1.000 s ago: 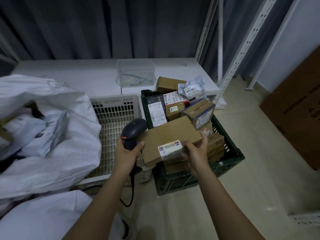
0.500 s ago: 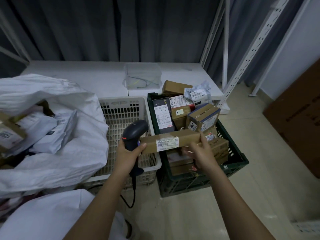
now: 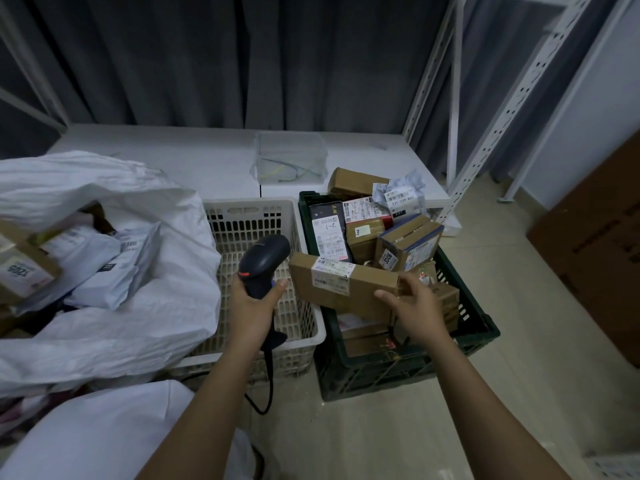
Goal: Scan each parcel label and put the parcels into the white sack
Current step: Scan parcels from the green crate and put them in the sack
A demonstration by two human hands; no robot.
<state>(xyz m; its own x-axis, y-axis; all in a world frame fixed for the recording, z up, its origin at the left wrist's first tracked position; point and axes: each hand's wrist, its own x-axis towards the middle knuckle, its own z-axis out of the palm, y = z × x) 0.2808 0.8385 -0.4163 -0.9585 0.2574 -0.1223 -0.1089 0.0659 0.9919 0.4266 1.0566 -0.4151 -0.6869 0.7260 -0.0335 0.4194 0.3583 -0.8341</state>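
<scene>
Flat brown parcel [image 3: 346, 289]: held tilted above the green crate [image 3: 478, 336], its right end pinched by the right hand [image 3: 415, 306], label [image 3: 332, 275] turned up. Scanner [image 3: 263, 263]: gripped in the left hand [image 3: 251, 306], just beside the label; the label was best kept flat toward its window. White sack [image 3: 114, 323]: mouth open at left. White basket [image 3: 308, 330] rim lay between; room above it was seen.
</scene>
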